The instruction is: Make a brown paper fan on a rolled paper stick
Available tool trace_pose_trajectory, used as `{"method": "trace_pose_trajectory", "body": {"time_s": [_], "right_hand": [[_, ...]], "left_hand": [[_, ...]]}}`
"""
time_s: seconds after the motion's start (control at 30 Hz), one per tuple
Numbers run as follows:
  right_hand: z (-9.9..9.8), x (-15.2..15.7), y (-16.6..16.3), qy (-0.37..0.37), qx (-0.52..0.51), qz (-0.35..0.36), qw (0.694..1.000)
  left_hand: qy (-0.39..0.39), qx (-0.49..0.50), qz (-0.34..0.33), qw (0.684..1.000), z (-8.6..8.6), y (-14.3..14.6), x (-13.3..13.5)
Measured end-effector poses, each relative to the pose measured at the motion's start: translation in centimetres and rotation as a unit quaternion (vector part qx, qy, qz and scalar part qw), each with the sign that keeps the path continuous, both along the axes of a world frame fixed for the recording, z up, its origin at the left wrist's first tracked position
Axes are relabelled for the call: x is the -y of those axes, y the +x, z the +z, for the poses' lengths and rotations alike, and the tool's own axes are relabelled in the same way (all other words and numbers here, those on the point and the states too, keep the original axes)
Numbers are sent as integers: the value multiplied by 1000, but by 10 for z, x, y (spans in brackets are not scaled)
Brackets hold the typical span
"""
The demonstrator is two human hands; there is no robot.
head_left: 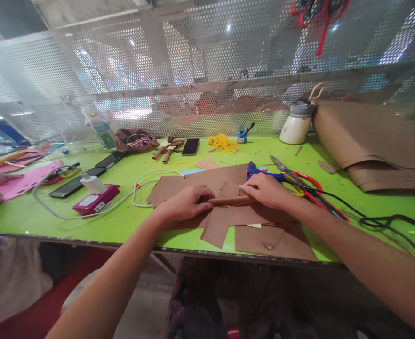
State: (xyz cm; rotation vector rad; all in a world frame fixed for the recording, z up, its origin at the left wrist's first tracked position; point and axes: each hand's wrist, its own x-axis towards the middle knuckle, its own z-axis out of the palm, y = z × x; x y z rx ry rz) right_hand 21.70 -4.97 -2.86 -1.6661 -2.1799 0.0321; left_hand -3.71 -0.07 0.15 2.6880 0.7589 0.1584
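My left hand [186, 203] and my right hand [266, 190] both press on a thin roll of brown paper [228, 201] that lies across the brown paper sheets [193, 186] on the green table [130, 216]. Fingers of both hands are curled over the ends of the roll. A blue glue gun [260, 172] lies just behind my right hand. Cut brown pieces [264, 238] sit at the table's front edge.
Red-handled scissors [301, 181] and black cables [377, 219] lie at the right. A stack of brown sheets [373, 141] and a white jug [297, 123] stand at the back right. Phones [190, 146], a pink box with white charger [95, 197] and finished paper rolls [165, 151] lie left and behind.
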Motion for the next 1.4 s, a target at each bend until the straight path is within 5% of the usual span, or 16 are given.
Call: {"method": "trace_pose_trajectory", "body": {"time_s": [0.37,0.53,0.73,1.17,1.4], "right_hand": [[14,-15,-33,-7,64,45,997],[17,22,-34,56,16,24,998],[13,64,-40,29,39,139,989],[32,47,-64,-20,295,77,952],[35,37,-80,42,233,116,965]], "left_hand": [[78,-18,-6,997,-11,-2,7],[86,-13,-10,996,-13,-1,4],[81,-31,-15,996,-11,1,1],[6,-28,-21,999,-14,0,-12],[-41,-20,-54,997,-10,2,-15]]}}
